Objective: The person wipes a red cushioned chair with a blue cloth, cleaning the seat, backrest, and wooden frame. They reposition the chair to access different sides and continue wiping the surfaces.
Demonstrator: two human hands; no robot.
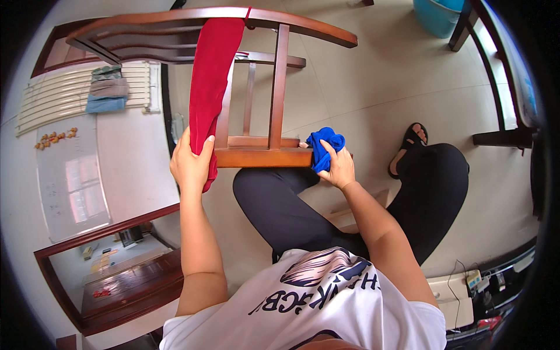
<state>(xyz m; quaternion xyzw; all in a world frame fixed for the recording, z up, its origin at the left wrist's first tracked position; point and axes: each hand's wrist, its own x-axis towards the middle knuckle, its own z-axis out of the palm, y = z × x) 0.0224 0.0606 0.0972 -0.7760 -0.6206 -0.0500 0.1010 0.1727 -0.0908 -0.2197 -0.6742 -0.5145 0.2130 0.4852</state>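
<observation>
A wooden chair (278,87) with a red seat cushion (214,65) lies tipped on its side in front of me, its legs pointing right. My left hand (191,164) grips the near edge of the red cushion, thumb on top. With my right hand (337,166) I hold a bunched blue cloth (326,146) around the end of the near chair leg (267,158). The leg's tip is mostly hidden by the cloth and fingers.
A light blue bin (437,17) stands at the upper right beside dark furniture. A radiator (52,96) with cloths (107,89) hanging on it is at the left, above a wood-framed mirror (118,262). Cables and a power strip (474,280) lie at the lower right.
</observation>
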